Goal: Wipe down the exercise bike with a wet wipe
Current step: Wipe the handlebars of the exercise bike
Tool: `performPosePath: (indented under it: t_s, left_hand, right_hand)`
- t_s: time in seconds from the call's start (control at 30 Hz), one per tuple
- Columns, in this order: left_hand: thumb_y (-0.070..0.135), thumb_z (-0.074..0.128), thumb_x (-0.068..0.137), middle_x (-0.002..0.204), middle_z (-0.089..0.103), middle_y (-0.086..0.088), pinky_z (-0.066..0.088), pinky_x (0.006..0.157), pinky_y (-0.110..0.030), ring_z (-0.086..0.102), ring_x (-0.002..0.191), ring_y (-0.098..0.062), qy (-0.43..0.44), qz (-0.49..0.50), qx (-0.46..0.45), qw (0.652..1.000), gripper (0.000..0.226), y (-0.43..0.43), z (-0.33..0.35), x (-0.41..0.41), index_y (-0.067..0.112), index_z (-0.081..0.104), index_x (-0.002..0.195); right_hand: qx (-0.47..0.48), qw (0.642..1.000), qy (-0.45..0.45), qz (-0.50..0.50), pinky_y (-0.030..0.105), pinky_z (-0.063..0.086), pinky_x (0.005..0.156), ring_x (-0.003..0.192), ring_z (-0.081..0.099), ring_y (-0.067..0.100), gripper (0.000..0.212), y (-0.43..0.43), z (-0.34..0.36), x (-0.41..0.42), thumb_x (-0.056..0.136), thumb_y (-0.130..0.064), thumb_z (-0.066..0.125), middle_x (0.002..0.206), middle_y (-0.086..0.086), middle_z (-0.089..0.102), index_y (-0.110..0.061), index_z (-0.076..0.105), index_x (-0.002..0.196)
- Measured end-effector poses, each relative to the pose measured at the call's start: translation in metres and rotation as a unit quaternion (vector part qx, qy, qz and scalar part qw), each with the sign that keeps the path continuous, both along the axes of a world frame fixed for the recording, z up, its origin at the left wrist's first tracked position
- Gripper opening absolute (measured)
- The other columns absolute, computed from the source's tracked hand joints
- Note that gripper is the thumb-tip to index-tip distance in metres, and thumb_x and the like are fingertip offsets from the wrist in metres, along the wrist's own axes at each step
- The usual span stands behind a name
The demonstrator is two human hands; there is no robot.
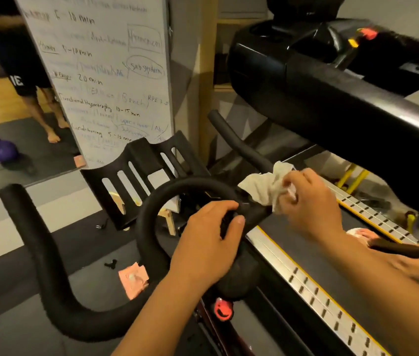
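Note:
The exercise bike's black padded handlebar curves across the lower left and loops through the centre. My left hand grips the middle of that handlebar near the stem. My right hand holds a crumpled white wet wipe against the right handlebar horn, which rises up and to the left. A black slotted tablet holder stands in front of the bars. A red knob sits on the bike frame below my left wrist.
A treadmill with a black console and a perforated metal side rail runs along the right. A whiteboard leans at the left beside a mirror showing a purple kettlebell. A pink wipe packet lies on the floor mat.

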State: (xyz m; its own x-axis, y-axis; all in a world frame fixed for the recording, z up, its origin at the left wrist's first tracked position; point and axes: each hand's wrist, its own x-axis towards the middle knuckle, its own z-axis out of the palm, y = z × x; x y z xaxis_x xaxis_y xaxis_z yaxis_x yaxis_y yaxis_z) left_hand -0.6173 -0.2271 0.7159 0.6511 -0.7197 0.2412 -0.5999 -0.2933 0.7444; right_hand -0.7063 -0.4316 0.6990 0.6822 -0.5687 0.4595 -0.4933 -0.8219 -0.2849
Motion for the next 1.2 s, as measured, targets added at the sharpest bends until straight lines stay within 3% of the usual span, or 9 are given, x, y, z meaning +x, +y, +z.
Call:
performPosePath:
  t_s: [0.07, 0.2, 0.37, 0.43, 0.63, 0.8, 0.9, 1.07, 1.2]
  left_hand:
    - [0.054, 0.05, 0.095, 0.142, 0.044, 0.017, 0.04, 0.108, -0.03, 0.043, 0.127, -0.004, -0.053, -0.015, 0.108, 0.993, 0.054, -0.008, -0.003, -0.004, 0.035, 0.038, 0.145]
    - [0.061, 0.042, 0.095, 0.159, 0.021, 0.011, 0.035, 0.113, -0.037, 0.033, 0.139, -0.014, -0.154, -0.028, 0.244, 0.957, 0.074, -0.018, -0.007, -0.002, 0.036, 0.004, 0.154]
    - [0.058, 0.036, 0.099, 0.15, 0.034, 0.013, 0.045, 0.099, -0.037, 0.051, 0.118, -0.014, -0.161, -0.063, 0.269, 0.948, 0.076, -0.022, -0.004, 0.003, 0.04, -0.014, 0.152]
    - [0.058, 0.036, 0.099, 0.147, 0.04, 0.012, 0.044, 0.098, -0.036, 0.051, 0.117, -0.015, -0.161, -0.063, 0.281, 0.944, 0.074, -0.024, -0.003, 0.002, 0.04, -0.013, 0.152]
    - [0.055, 0.043, 0.098, 0.134, 0.055, 0.002, 0.049, 0.09, -0.044, 0.054, 0.117, -0.023, -0.177, -0.045, 0.293, 0.939, 0.073, -0.024, -0.005, 0.006, 0.036, 0.003, 0.156]
    - [0.055, 0.045, 0.097, 0.116, 0.061, -0.001, 0.052, 0.085, -0.045, 0.06, 0.1, -0.023, -0.158, -0.042, 0.294, 0.942, 0.072, -0.02, -0.009, 0.006, 0.036, 0.007, 0.155]
    - [0.055, 0.044, 0.097, 0.115, 0.063, -0.002, 0.053, 0.084, -0.045, 0.061, 0.097, -0.022, -0.169, -0.041, 0.291, 0.941, 0.071, -0.021, -0.01, 0.007, 0.037, 0.007, 0.156]
    - [0.055, 0.045, 0.097, 0.115, 0.062, -0.002, 0.053, 0.087, -0.044, 0.061, 0.101, -0.023, -0.172, -0.038, 0.273, 0.946, 0.071, -0.022, -0.011, 0.004, 0.036, 0.01, 0.155]
    - [0.054, 0.051, 0.094, 0.135, 0.052, 0.001, 0.05, 0.095, -0.047, 0.053, 0.117, -0.022, -0.159, -0.03, 0.218, 0.962, 0.067, -0.018, -0.016, 0.005, 0.031, 0.025, 0.151]
  right_hand:
    - [0.017, 0.997, 0.07, -0.037, 0.043, 0.049, 0.066, 0.08, 0.056, 0.036, 0.009, -0.029, 0.0, 0.029, 0.088, -0.019, 0.056, 0.097, 0.007, 0.053, -0.018, 0.055, 0.096]
    - [0.087, 0.992, 0.084, -0.037, 0.037, 0.036, 0.07, 0.095, 0.055, 0.04, 0.014, -0.067, -0.002, 0.089, 0.096, -0.026, 0.047, 0.102, 0.011, 0.052, -0.013, 0.052, 0.099]
    - [0.067, 0.977, 0.181, 0.087, 0.043, 0.043, 0.078, 0.107, 0.055, 0.04, 0.04, -0.082, -0.007, 0.156, 0.096, -0.019, 0.043, 0.122, 0.019, 0.053, -0.008, 0.036, 0.134]
    - [0.044, 0.964, 0.243, 0.1, 0.045, 0.045, 0.076, 0.102, 0.056, 0.04, 0.042, -0.084, -0.005, 0.182, 0.095, -0.018, 0.045, 0.12, 0.02, 0.052, -0.005, 0.036, 0.134]
    - [0.045, 0.964, 0.254, 0.055, 0.053, 0.044, 0.092, 0.117, 0.049, 0.045, 0.055, -0.075, 0.009, 0.209, 0.099, -0.029, 0.044, 0.133, 0.025, 0.045, -0.004, 0.024, 0.143]
    - [0.011, 0.948, 0.309, 0.077, 0.044, 0.048, 0.087, 0.107, 0.057, 0.039, 0.04, -0.072, 0.015, 0.172, 0.088, -0.015, 0.061, 0.12, 0.019, 0.056, 0.0, 0.05, 0.124]
    - [0.027, 0.977, 0.209, 0.038, 0.041, 0.042, 0.095, 0.118, 0.054, 0.035, 0.032, -0.073, 0.009, 0.132, 0.1, -0.009, 0.041, 0.128, 0.02, 0.055, 0.002, 0.051, 0.129]
    - [0.289, 0.957, 0.0, -0.034, 0.033, 0.036, 0.104, 0.132, 0.044, 0.029, 0.053, -0.053, 0.002, 0.079, 0.097, -0.006, 0.046, 0.147, 0.013, 0.043, -0.019, 0.038, 0.147]
    - [0.314, 0.943, -0.1, -0.051, 0.027, 0.04, 0.098, 0.116, 0.055, 0.026, 0.036, -0.022, -0.007, 0.043, 0.097, -0.003, 0.043, 0.122, 0.012, 0.063, -0.004, 0.06, 0.129]
